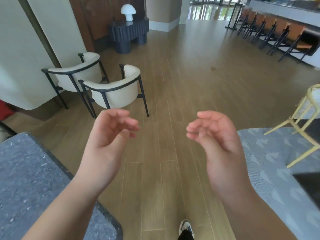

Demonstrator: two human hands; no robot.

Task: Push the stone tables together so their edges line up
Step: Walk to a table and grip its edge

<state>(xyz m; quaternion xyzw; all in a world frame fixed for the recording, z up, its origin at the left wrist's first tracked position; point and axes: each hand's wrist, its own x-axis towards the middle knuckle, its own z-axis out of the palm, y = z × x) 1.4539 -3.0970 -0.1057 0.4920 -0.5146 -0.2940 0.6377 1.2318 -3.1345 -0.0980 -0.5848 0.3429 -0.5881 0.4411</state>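
Observation:
A grey speckled stone table [29, 179] with a dark rounded edge fills the lower left; only its near corner shows. My left hand [110, 134] hangs in the air over the wooden floor, just right of that table, fingers loosely curled and holding nothing. My right hand [214, 134] is raised at the same height, palm turned inward, fingers loosely curled, also holding nothing. Neither hand touches the table. No second stone table can be made out with certainty.
Two cream armchairs [110, 90] with black frames stand ahead on the left. A yellow-framed side table [310, 108] stands on a grey patterned rug [270, 161] at right. A dark console with a white lamp [129, 12] and a row of bar stools [270, 32] lie farther off.

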